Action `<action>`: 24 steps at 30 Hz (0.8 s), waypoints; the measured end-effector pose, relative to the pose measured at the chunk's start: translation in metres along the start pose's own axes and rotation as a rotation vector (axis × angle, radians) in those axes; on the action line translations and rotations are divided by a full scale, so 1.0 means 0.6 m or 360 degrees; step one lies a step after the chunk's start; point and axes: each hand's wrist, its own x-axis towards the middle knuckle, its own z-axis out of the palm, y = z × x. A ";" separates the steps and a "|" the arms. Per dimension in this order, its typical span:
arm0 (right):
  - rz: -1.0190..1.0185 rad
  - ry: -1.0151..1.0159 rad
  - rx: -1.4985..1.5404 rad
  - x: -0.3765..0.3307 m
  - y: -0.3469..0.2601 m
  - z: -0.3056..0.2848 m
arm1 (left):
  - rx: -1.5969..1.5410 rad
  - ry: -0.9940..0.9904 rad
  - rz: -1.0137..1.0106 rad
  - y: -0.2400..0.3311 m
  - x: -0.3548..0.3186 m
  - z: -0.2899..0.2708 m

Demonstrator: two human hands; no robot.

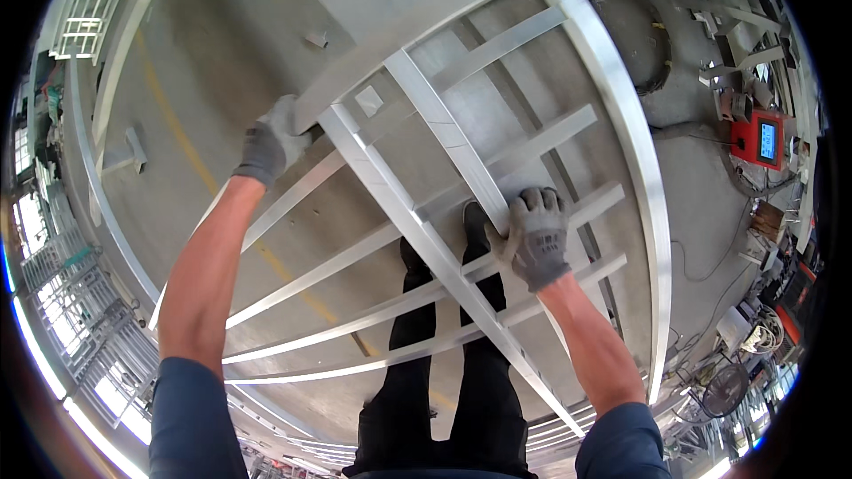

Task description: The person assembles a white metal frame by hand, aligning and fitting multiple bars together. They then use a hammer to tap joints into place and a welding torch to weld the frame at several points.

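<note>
A large silvery metal frame [612, 98] with several crossbars stretches before me over the floor. My left hand [272, 140], in a grey glove, closes round the left end of the frame's far rail [417, 22]. My right hand [540, 235], gloved alike, has its fingers curled over the lower end of a slanting bar [444, 129], close to the crossbars' short right ends. Another long bar [417, 231] runs between my hands, down toward the lower right. The undersides of both grips are hidden. My legs [479, 302] show through the frame's gaps.
A red box with a lit screen [757, 139] is at the right, near cables. Beyond the frame's right rail lies a dark coiled hose [661, 44]. A fan [726, 388] stands lower right. Metal racks [80, 302] line the left side. A small metal piece [316, 38] lies on the floor.
</note>
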 end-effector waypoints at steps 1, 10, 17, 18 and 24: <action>0.0002 0.0002 -0.0009 0.002 0.001 0.008 | -0.0001 0.0007 0.0031 0.003 0.001 0.003; 0.0014 -0.0069 0.0009 0.000 -0.001 -0.001 | -0.0191 0.0017 0.0006 -0.022 -0.019 -0.005; 0.0043 -0.0033 -0.0003 -0.006 -0.006 0.009 | 0.0368 0.0199 0.0121 -0.027 -0.040 0.003; -0.0004 0.0075 0.0010 -0.015 0.003 0.021 | 0.0408 0.0291 0.0228 -0.014 -0.031 -0.003; -0.0135 0.0673 0.0203 -0.095 -0.028 -0.054 | 0.0851 -0.0120 -0.0023 0.000 -0.074 -0.026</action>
